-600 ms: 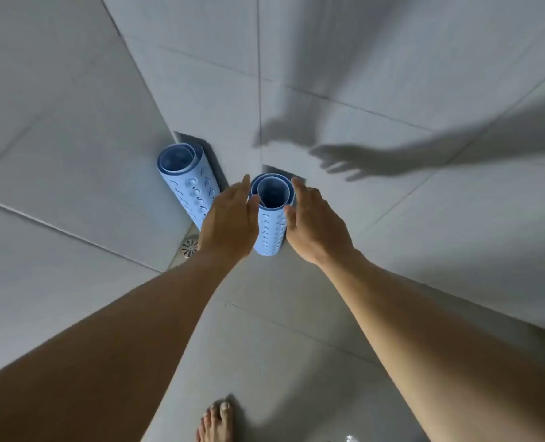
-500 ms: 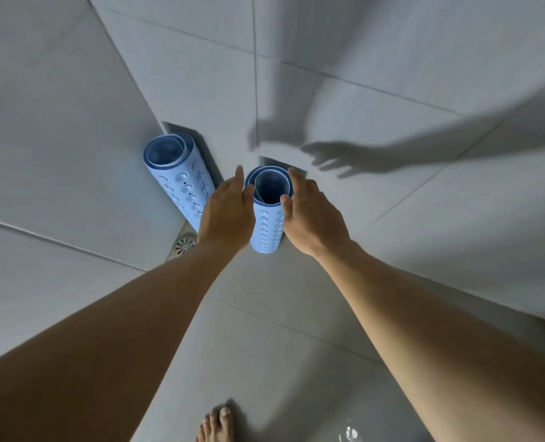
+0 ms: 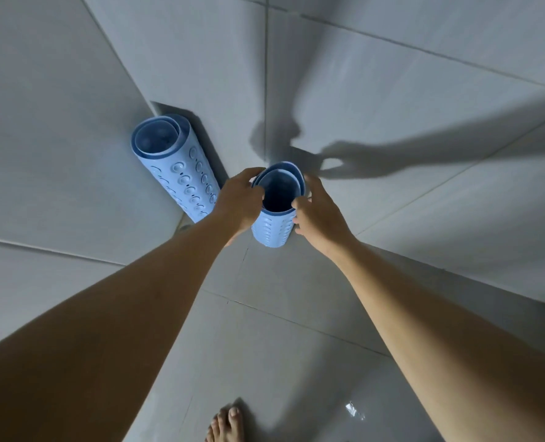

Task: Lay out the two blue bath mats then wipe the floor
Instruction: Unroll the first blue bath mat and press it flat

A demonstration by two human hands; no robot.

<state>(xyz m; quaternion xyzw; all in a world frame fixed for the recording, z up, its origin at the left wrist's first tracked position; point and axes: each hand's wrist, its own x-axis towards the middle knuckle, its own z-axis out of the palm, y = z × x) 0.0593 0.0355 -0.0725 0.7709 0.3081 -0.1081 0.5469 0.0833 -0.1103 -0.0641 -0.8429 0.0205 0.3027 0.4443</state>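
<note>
Two blue bath mats stand rolled up on end in the tiled corner. The left rolled mat point(image 3: 182, 173) leans against the wall, untouched. The right rolled mat point(image 3: 276, 224) stands between my hands. My left hand point(image 3: 239, 202) grips its upper left side, fingers curled over the rim. My right hand point(image 3: 317, 213) holds the right side, thumb hooked on the rim and fingers round the back. The roll's lower end is partly hidden by my hands.
Grey tiled walls meet in the corner behind the mats. A floor drain point(image 3: 185, 226) lies at the foot of the left roll, mostly hidden by my left arm. My bare foot point(image 3: 226, 425) stands on the glossy floor tiles point(image 3: 280, 362) at the bottom.
Both hands have closed round the top of the right roll, from open palms beside it. The view has moved closer to the mats.
</note>
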